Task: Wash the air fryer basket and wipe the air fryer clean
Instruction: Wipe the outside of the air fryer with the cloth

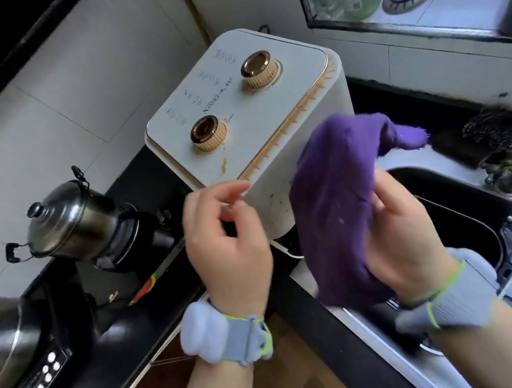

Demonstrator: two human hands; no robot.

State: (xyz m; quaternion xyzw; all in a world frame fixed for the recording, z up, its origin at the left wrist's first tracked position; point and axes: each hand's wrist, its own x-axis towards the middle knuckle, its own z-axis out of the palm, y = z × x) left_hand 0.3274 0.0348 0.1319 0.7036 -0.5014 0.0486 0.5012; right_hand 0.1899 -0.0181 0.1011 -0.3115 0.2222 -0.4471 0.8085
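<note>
Nearest me, my right hand (409, 238) has the purple cloth (338, 202) draped over it, its fingers (381, 202) curled into the fabric, with one corner flopping off toward the sink (441, 164). The cloth looks soft and limp, probably damp; I judge it light and best bunched into a pad in the palm so the loose corner doesn't drag. My left hand (225, 241) holds nothing, fingers loosely curled, fingertips just at the near corner of the air fryer (245, 106).

The fryer stands on the dark surface (168, 285) between the stove (76, 304) and the sink. Its shell looks smooth, stiff and fairly bulky; I'd steady it by a flat side wall, not by the two gold knobs (260, 68), which could turn. An orange smear sits near the front edge of the top.

The dark basket (469, 223) lies in the sink below my right hand; likely heavier and slick if wet.
</note>
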